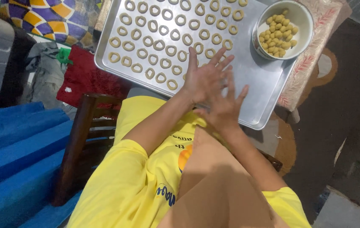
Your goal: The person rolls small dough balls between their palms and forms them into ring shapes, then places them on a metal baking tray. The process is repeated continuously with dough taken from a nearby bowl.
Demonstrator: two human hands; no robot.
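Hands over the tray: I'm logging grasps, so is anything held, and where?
Cannot tell: left hand and right hand press palm to palm, hiding anything between.

The metal tray (pixel 268 80) is silver-grey, its dough rings (pixel 147 41) pale beige. The white bowl (pixel 302 17) holds yellowish dough balls (pixel 278 36). The shirt (pixel 137 181) is bright yellow, the crumpled cloth (pixel 84 78) dark red, and the fabric (pixel 49 17) boldly patterned in purple, orange and white.
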